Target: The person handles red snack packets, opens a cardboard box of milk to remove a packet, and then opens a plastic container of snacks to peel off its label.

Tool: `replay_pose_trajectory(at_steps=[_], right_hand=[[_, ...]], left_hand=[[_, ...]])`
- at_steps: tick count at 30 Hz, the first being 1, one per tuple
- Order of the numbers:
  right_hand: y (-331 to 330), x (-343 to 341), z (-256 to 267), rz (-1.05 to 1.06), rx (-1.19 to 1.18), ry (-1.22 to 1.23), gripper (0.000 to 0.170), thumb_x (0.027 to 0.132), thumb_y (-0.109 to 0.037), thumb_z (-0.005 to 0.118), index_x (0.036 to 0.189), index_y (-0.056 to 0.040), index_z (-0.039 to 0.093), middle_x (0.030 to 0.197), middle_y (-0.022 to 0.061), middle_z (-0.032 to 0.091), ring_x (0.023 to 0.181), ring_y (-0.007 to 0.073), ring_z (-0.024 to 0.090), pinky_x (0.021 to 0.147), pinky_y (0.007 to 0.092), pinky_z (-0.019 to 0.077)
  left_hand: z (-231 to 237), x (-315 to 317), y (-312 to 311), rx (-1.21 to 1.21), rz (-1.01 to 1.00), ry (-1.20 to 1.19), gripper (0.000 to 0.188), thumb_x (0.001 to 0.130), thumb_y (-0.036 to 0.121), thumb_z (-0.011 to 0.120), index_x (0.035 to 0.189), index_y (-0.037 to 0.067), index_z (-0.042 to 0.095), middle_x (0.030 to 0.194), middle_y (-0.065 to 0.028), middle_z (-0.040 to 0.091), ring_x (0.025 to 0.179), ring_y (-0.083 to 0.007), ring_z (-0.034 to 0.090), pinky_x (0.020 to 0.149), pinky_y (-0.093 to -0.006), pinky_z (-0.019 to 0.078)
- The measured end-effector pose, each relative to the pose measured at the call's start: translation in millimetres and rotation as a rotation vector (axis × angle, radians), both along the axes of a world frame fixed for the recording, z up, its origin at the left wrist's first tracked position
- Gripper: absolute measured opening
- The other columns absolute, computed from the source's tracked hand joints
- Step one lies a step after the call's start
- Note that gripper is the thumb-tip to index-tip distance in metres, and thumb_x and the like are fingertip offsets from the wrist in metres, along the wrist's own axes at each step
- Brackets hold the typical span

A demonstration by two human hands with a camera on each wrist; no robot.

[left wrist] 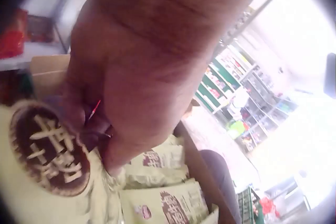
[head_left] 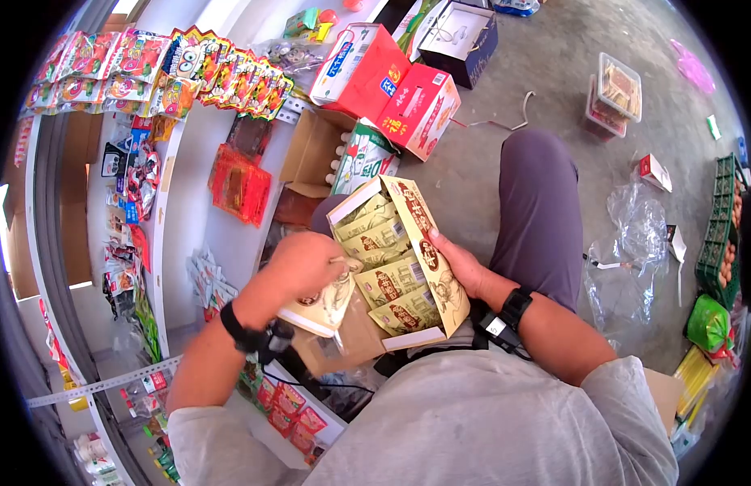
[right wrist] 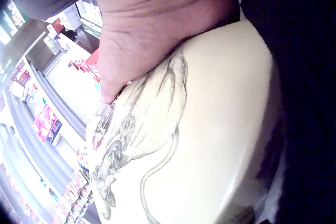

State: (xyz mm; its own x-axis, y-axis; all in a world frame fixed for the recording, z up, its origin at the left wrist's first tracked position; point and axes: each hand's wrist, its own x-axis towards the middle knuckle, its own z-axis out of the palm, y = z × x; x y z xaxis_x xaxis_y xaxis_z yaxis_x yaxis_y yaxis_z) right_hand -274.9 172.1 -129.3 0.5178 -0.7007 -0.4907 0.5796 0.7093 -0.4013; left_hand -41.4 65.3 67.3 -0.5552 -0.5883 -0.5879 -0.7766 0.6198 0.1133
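A cream cardboard box [head_left: 420, 211] with brown lettering and a bull drawing is tilted on the person's lap, its top open. Several cream-gold packets [head_left: 389, 281] with brown print stand in rows inside. The left hand [head_left: 298, 267] curls its fingers at the edge of a cream flap [head_left: 325, 314] on the box's left side. A round brown emblem [left wrist: 50, 148] shows beside these fingers in the left wrist view. Along the opposite side, the right hand [head_left: 463, 266] grips the box, thumb up on the printed panel; its other fingers are hidden. The bull drawing [right wrist: 157, 113] lies below that hand in the right wrist view.
Shelves with hanging snack bags [head_left: 140, 65] run along the left. Red boxes [head_left: 420, 113] and an opened brown carton [head_left: 315, 150] stand ahead. Stacked clear tubs [head_left: 614, 89], crumpled plastic wrap [head_left: 635, 243] and a green crate of eggs [head_left: 720, 235] are on the floor at right.
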Motion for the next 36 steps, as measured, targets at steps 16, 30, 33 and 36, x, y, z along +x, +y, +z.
replay_pose_trajectory(at_steps=[16,30,33,36], right_hand=[[1.9,3.3,3.5,-0.073,0.049,0.025,0.068,0.105,-0.061,0.048,0.137,-0.0027,0.063,0.123,0.0096,0.073,0.101,0.0142,0.072,0.093,0.0297,0.0562],[2.6,0.2,6.5,-0.067,0.021,0.016,0.069,0.105,-0.062,0.047,0.136,-0.0026,0.063,0.122,0.0095,0.073,0.102,0.0132,0.071,0.093,0.0289,0.0558],[2.0,1.1,4.7,-0.075,0.010,0.003,0.068,0.106,-0.061,0.047,0.136,-0.0022,0.063,0.121,0.0098,0.074,0.100,0.0133,0.072,0.092,0.0291,0.0563],[1.6,1.7,1.0,-0.070,-0.004,-0.007,0.068,0.106,-0.061,0.047,0.135,-0.0022,0.064,0.120,0.0101,0.074,0.099,0.0136,0.072,0.092,0.0296,0.0568]], left_hand=[[16.5,32.2,-22.6,0.891,0.890,0.245,0.038,0.099,0.033,0.068,0.121,0.001,0.070,0.100,-0.0005,0.067,0.086,-0.0091,0.058,0.079,-0.0260,0.0481],[-13.5,3.2,-12.6,0.669,0.529,-0.085,0.035,0.093,0.024,0.075,0.116,-0.002,0.075,0.097,-0.0062,0.076,0.089,-0.0133,0.066,0.086,-0.0301,0.0520],[-2.0,-8.2,-0.4,0.436,0.441,-0.165,0.031,0.090,0.025,0.075,0.106,-0.001,0.076,0.092,-0.0129,0.076,0.086,-0.0242,0.070,0.085,-0.0365,0.0529],[6.7,-19.0,32.3,0.074,0.250,-0.085,0.022,0.084,0.023,0.074,0.088,0.001,0.074,0.083,-0.0179,0.072,0.080,-0.0367,0.068,0.081,-0.0463,0.0524]])
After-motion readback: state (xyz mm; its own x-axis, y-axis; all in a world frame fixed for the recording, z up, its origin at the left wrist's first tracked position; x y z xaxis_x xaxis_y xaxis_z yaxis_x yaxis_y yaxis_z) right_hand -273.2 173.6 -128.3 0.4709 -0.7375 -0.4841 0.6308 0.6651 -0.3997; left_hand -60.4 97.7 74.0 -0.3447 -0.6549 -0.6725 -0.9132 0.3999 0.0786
